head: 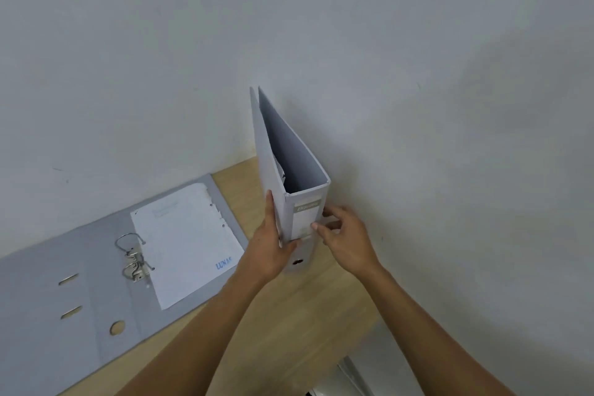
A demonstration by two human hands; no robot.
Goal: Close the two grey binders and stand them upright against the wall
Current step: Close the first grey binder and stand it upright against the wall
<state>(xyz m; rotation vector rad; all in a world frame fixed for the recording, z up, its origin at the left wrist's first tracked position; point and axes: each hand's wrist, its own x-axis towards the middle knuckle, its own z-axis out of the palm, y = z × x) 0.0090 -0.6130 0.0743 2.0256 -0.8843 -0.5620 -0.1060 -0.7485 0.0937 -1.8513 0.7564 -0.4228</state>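
While the closed grey binder point(291, 170) stands on end on the desk point(283, 325), long axis vertical, spine facing me | my left hand point(268, 244) and right hand point(345, 236) clasp its sides | far edge seemingly touching the wall point(418, 74) | second binder point(106, 280) lies open flat, left.

The open binder point(96, 283) left of the upright binder point(273, 170) runs off the picture's left edge; its sheet's point(186, 244) print is too blurred to read.
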